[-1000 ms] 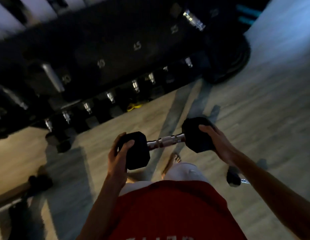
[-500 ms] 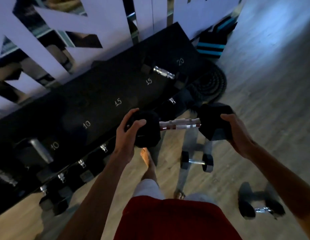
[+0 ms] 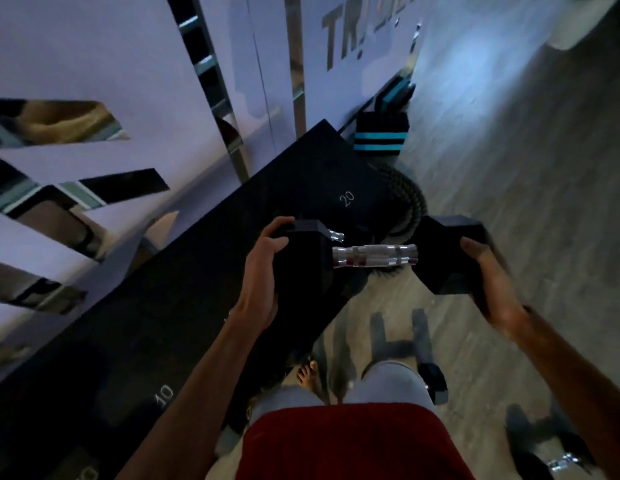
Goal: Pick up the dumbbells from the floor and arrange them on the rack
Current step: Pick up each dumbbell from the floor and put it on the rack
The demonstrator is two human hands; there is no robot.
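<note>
I hold a black hex dumbbell [image 3: 374, 257] with a chrome handle level in front of me, above the right end of the black rack [image 3: 184, 306]. My left hand [image 3: 263, 268] grips its left head, fingers curled over the top. My right hand [image 3: 488, 282] cups its right head from the side and below. The rack top carries white numbers, 20 near the dumbbell and 10 lower left. Another chrome handle [image 3: 336, 235] shows on the rack just behind the left head.
Two more dumbbells lie on the wooden floor, one by my right knee [image 3: 434, 379] and one at the bottom right [image 3: 557, 459]. A coiled rope [image 3: 410, 206] and a black box with teal stripes [image 3: 379, 136] sit past the rack's end. Mirrored wall behind.
The dumbbell has risen from low over the floor to the rack's top height, and I have stepped closer to the rack's right end. Both hands keep their hold.
</note>
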